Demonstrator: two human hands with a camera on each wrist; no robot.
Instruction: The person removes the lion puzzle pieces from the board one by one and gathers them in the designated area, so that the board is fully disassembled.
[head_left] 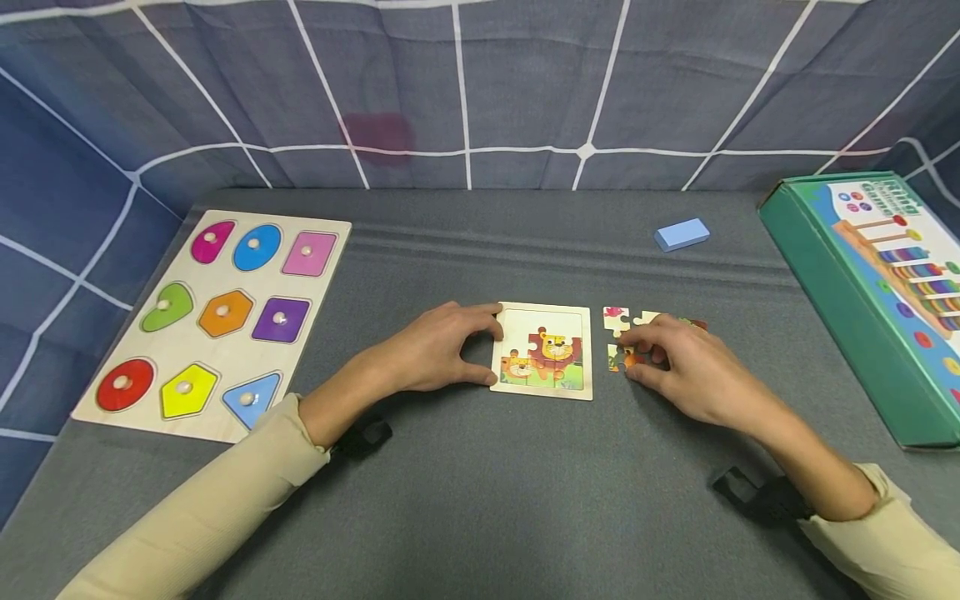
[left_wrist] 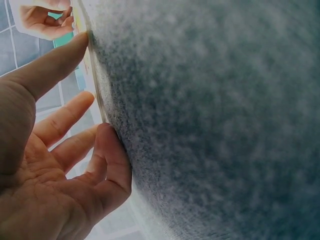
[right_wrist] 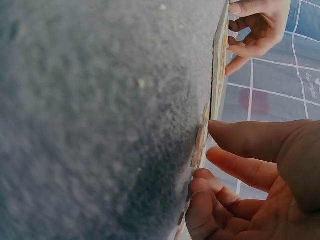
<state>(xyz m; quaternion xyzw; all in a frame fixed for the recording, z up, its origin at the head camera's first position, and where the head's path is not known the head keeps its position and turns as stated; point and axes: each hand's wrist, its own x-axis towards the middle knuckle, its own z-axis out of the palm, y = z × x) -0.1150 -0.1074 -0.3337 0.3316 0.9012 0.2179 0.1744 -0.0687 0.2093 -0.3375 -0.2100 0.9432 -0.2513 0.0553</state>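
Note:
In the head view a small wooden jigsaw tray point(head_left: 546, 394) lies flat, with lion-picture pieces fitted into its lower part. My left hand point(head_left: 452, 346) rests at the tray's left side, thumb and fingers spread along that edge. The left wrist view shows the left fingertips point(left_wrist: 89, 40) right at the rim. Beyond the tray's right side, my right hand point(head_left: 693, 371) reaches over loose jigsaw pieces point(head_left: 615, 320). Its thumb and forefinger pinch a small jigsaw piece point(head_left: 631, 357), low over the cloth; the palm hides part of the other pieces.
A wooden shape board point(head_left: 187, 283) with knobbed coloured shapes lies at the left. Behind the loose pieces is a blue block point(head_left: 682, 235). A green toy box point(head_left: 840, 317) stands at the right. A checked curtain point(head_left: 525, 92) hangs along the back.

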